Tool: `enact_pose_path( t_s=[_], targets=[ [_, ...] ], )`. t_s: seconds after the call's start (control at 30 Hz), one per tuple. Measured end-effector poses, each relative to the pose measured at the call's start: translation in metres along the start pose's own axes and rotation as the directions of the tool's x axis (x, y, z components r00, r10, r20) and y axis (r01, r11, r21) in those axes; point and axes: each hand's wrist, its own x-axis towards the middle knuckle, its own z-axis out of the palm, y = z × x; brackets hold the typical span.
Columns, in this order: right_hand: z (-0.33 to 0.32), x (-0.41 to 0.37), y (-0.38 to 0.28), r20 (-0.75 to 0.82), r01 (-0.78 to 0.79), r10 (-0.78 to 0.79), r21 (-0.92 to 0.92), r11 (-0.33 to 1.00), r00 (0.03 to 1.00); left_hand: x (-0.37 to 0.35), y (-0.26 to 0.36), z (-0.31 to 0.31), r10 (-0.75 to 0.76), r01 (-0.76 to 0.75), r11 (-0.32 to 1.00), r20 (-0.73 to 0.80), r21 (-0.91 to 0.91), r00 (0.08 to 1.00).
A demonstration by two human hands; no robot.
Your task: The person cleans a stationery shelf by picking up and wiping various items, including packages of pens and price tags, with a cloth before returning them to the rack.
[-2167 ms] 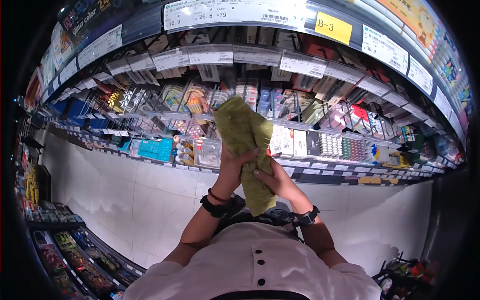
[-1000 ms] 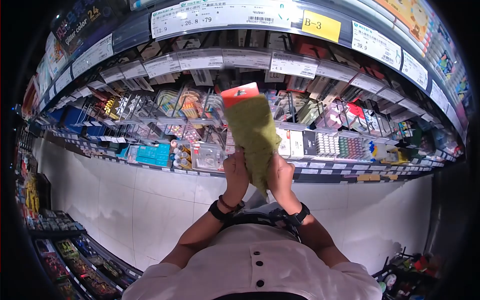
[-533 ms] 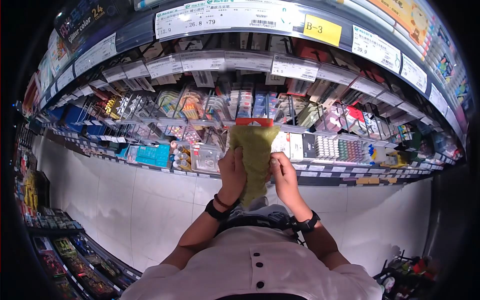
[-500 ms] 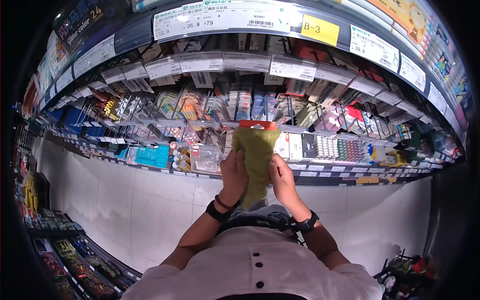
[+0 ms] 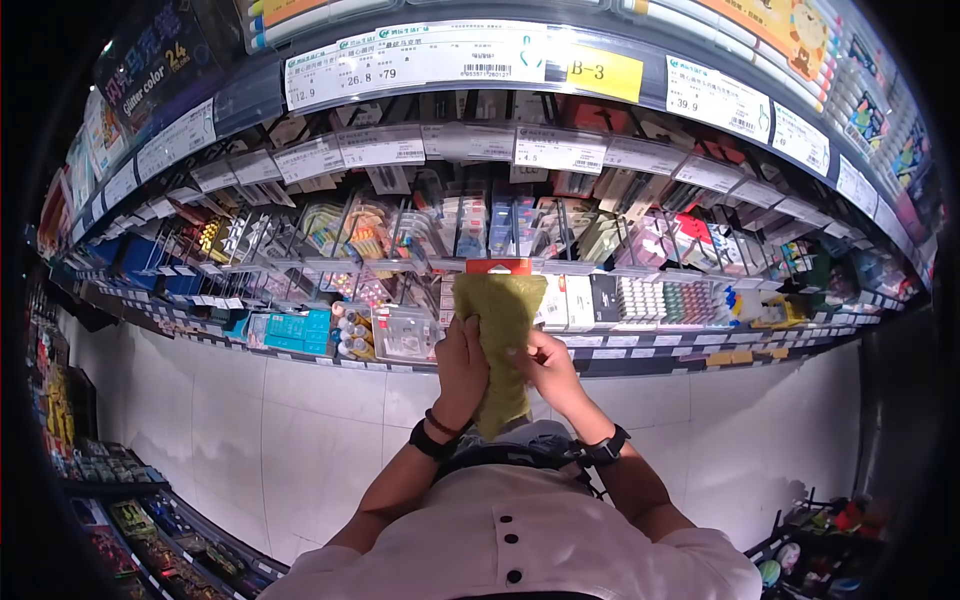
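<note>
A yellow-green, fuzzy cloth (image 5: 503,335) with a red hang card (image 5: 498,267) along its top is held up before my body. My left hand (image 5: 461,368) is closed around its left edge, thumb up along the front. On the other side, my right hand (image 5: 553,372) has its fingers and thumb pressed together at the right edge, lower down. The cloth tapers to a drooping lower end between my wrists. Its back and the fingertips behind it are hidden.
Shelves of packaged stationery curve across the front, with price labels (image 5: 460,57) and a yellow B-3 tag (image 5: 603,77). A clear plastic box (image 5: 405,333) and turquoise boxes (image 5: 298,330) sit on a lower shelf. Pale floor tiles (image 5: 330,410) lie below; another rack (image 5: 150,520) stands lower left.
My right hand has shifted slightly left, inward over the cloth's right edge. Both hands and the cloth sit a little lower in view, and the shelves have shifted slightly with the camera.
</note>
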Motion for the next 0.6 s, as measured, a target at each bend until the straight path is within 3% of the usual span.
enact_pose_path(
  t_s=[0.07, 0.1, 0.2, 0.23, 0.27, 0.43, 0.53, 0.6],
  targets=[
    [0.002, -0.003, 0.007, -0.071, 0.041, -0.038, 0.032, 0.999, 0.997, 0.0, 0.004, 0.002, 0.009, -0.009, 1.0, 0.002, 0.008, 1.0],
    [-0.001, 0.0, 0.012, 0.047, -0.079, 0.063, 0.669, 0.739, 0.997, 0.002, 0.001, 0.002, 0.025, -0.026, 0.999, -0.031, -0.028, 0.999],
    [-0.002, 0.002, 0.007, 0.043, -0.143, 0.187, 0.813, 0.564, 0.981, 0.006, -0.007, 0.002, 0.02, -0.037, 0.978, -0.085, -0.206, 0.996],
    [0.008, -0.003, -0.021, 0.051, -0.216, 0.27, 0.751, 0.624, 0.961, 0.007, -0.007, 0.002, -0.012, -0.01, 0.95, -0.07, -0.313, 0.997],
    [0.008, -0.003, -0.015, 0.075, -0.214, 0.237, 0.733, 0.646, 0.969, 0.007, -0.007, 0.002, -0.043, 0.017, 0.909, -0.053, -0.416, 0.998],
    [0.009, -0.003, 0.007, 0.092, -0.186, 0.164, 0.61, 0.771, 0.982, 0.005, -0.015, -0.002, 0.006, -0.01, 0.99, -0.03, -0.144, 1.0],
    [0.007, -0.001, 0.02, -0.002, 0.014, -0.014, 0.272, 0.962, 1.0, 0.001, -0.013, -0.003, 0.026, -0.027, 0.999, 0.04, 0.031, 0.999],
    [0.0, 0.004, 0.013, -0.105, 0.07, -0.038, 0.321, 0.945, 0.994, 0.002, -0.009, -0.005, 0.072, -0.085, 0.987, 0.093, 0.134, 0.993]
  ],
)
